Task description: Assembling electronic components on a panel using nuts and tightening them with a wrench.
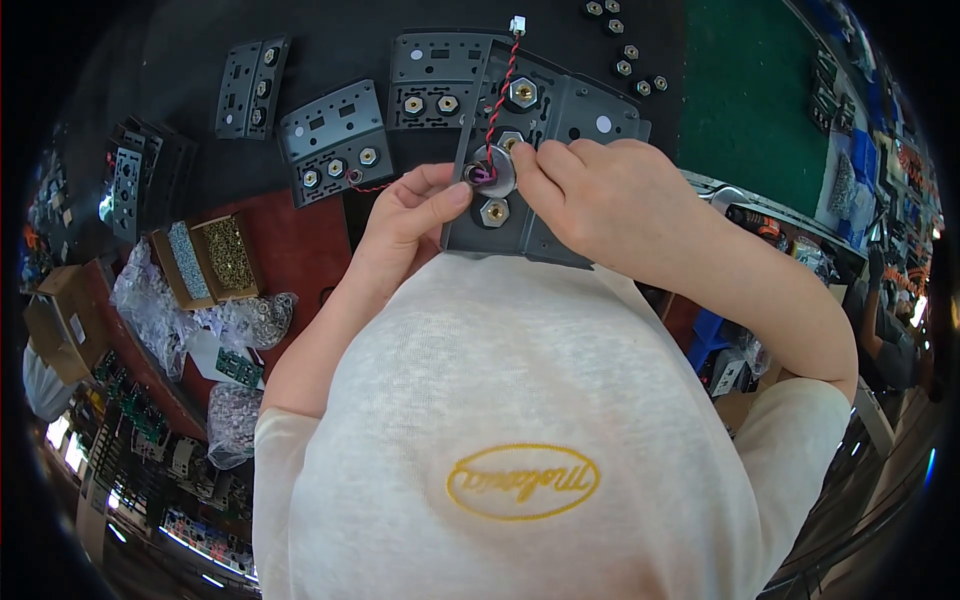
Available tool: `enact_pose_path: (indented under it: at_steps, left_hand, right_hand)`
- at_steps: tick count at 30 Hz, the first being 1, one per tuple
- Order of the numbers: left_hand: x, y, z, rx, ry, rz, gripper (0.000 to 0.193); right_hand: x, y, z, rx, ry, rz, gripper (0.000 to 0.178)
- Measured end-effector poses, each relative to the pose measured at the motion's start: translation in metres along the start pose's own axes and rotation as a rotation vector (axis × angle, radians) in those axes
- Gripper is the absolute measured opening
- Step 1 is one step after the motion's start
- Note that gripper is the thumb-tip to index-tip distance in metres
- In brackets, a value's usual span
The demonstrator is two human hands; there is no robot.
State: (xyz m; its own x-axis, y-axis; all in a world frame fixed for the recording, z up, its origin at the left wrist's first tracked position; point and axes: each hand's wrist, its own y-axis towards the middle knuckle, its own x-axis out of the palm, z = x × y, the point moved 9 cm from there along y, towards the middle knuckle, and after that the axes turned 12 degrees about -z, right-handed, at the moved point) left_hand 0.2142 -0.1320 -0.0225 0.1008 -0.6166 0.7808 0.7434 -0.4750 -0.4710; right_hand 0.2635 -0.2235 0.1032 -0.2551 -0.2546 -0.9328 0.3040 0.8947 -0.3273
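A dark grey bent metal bracket (pixel 560 120) is tilted up in front of my chest. My left hand (pixel 415 215) grips its left edge, the thumb lying beside a small round fitting (pixel 477 175) with purple wire ends. From this fitting a twisted red-and-black wire (pixel 497 110) runs up to a white plug (pixel 517 25). My right hand (pixel 610 195) is closed, its fingertips pinched against the bracket beside a round silver piece (pixel 501 172); what they hold is mostly hidden. Hex nuts with brass centres, one an upper nut (pixel 522 93), sit on the bracket.
Similar brackets lie on the black mat: one at left (pixel 252 90), one with a red wire (pixel 335 140), one behind (pixel 435 75). Several loose nuts (pixel 625 65) lie at the far right beside a green mat (pixel 735 100). A cardboard box of small hardware (pixel 225 260) stands left.
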Motion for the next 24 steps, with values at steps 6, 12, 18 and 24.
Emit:
enact_pose_path:
  at_steps: [6, 12, 18, 24]
  left_hand:
    - [0.002, 0.002, 0.001, 0.010, -0.019, 0.012, 0.024]
    - [0.002, 0.002, 0.002, 0.027, 0.021, 0.020, 0.026]
    - [0.010, 0.003, 0.008, 0.030, 0.050, -0.049, 0.040]
    - [0.016, -0.001, 0.006, 0.012, 0.025, -0.072, 0.061]
  right_hand:
    - [0.002, 0.000, -0.007, 0.015, -0.046, -0.013, 0.026]
    - [0.007, -0.003, 0.002, 0.169, 0.199, -0.017, 0.028]
    - [0.010, -0.004, 0.006, 0.163, 0.286, -0.033, 0.027]
    - [0.005, -0.005, -0.006, 0.093, 0.175, 0.029, 0.028]
